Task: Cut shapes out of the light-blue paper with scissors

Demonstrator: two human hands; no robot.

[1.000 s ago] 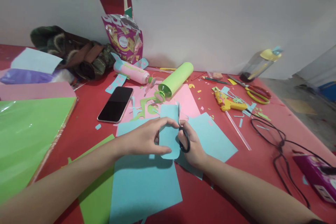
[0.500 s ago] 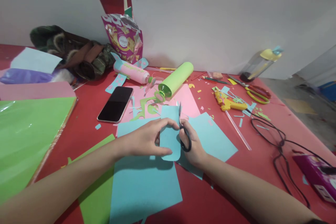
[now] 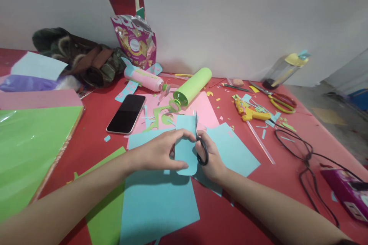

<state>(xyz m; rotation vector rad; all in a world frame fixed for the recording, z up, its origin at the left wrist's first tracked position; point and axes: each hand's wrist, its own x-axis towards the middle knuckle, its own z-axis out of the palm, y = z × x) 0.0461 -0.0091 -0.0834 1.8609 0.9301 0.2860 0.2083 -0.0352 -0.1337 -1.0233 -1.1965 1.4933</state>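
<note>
My left hand (image 3: 161, 150) grips a small piece of blue paper (image 3: 185, 149), thumb near its lower edge and fingertips near its right side. The piece has a rounded lower right corner. In my right hand (image 3: 211, 157) is a pair of scissors (image 3: 203, 151) with black handles, blades pointing away from me along the right edge of the piece. Those blades look nearly closed. Beneath my hands lie larger blue sheets (image 3: 161, 206) and a green sheet (image 3: 106, 210). Just beyond, a green paper-wrapped bottle (image 3: 193, 87) rests on a pink sheet (image 3: 211, 109).
A phone (image 3: 126, 114) lies to the left, near a pink paper-covered bottle (image 3: 145, 79). To the right are a yellow glue gun (image 3: 250, 110) with a black cord, paper scraps and other scissors (image 3: 280, 101). A snack bag (image 3: 135, 42) stands against the wall.
Almost nothing differs. The scissors and the fingers of my right hand have shifted very slightly to the left along the blue piece; my left hand stays in place.
</note>
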